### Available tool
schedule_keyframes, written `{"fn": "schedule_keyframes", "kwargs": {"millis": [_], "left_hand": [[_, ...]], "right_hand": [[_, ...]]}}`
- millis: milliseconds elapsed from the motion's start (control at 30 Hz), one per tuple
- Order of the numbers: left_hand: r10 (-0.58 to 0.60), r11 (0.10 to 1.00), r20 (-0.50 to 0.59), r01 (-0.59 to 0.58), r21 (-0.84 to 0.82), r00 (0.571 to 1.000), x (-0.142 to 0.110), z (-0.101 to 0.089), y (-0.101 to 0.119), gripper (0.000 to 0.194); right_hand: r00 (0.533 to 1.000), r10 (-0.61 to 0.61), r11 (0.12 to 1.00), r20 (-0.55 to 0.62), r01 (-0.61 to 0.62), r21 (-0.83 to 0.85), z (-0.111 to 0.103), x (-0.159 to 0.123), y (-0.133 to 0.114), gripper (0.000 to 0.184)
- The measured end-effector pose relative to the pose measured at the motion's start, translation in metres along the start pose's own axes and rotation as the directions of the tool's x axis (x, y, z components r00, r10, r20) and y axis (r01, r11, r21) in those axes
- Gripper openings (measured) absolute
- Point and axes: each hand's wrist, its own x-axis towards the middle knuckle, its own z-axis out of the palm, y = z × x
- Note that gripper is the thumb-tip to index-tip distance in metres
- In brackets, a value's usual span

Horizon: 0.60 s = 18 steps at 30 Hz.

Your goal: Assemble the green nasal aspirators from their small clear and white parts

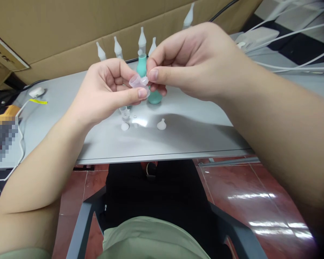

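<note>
Between the thumb and fingers of my left hand [105, 84] is a clear plastic cup-shaped fitting [135, 81], its wide mouth tilted up to the left. My right hand [190, 66] pinches a small clear plastic piece [145, 80] at the fitting's side; whether the two are joined, I cannot tell. Just behind the hands stands a teal squeeze bulb [142, 65] topped by a white tapered nozzle [142, 37]. A second teal bulb [154, 98] shows partly below my right fingers. Under my left hand, another clear fitting [125, 112] rests on the table.
Near the table's front lie a white cone-shaped tip [161, 124], a white round piece [125, 126] and a tiny clear ring [135, 116]. Several white nozzles, one at far left [100, 51], stand along the cardboard wall [70, 32]. White cables [291, 46] run at right.
</note>
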Motion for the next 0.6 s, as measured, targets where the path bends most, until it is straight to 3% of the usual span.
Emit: {"fn": "schedule_keyframes", "kwargs": {"millis": [100,267,367,600], "left_hand": [[0.013,1.000,0.000,-0.013,-0.015,1.000,0.002,0.001,0.001,0.061],[-0.014,1.000,0.040,0.013,0.011,0.999,0.005,0.001,-0.001,0.071],[0.018,1.000,0.078,-0.018,0.001,0.997,0.005,0.001,-0.001,0.064],[0.021,0.994,0.039,-0.025,0.107,0.999,-0.003,0.003,0.002,0.052]], "right_hand": [[0.998,0.054,0.998,0.041,-0.053,-0.023,0.000,0.001,0.000,0.041],[0.999,-0.035,0.998,0.025,0.036,-0.050,-0.005,-0.002,0.006,0.024],[1.000,0.001,0.997,0.030,0.002,-0.078,-0.008,-0.004,0.007,0.019],[0.989,0.058,0.995,0.138,-0.045,-0.094,-0.013,0.000,0.010,0.022]]}}
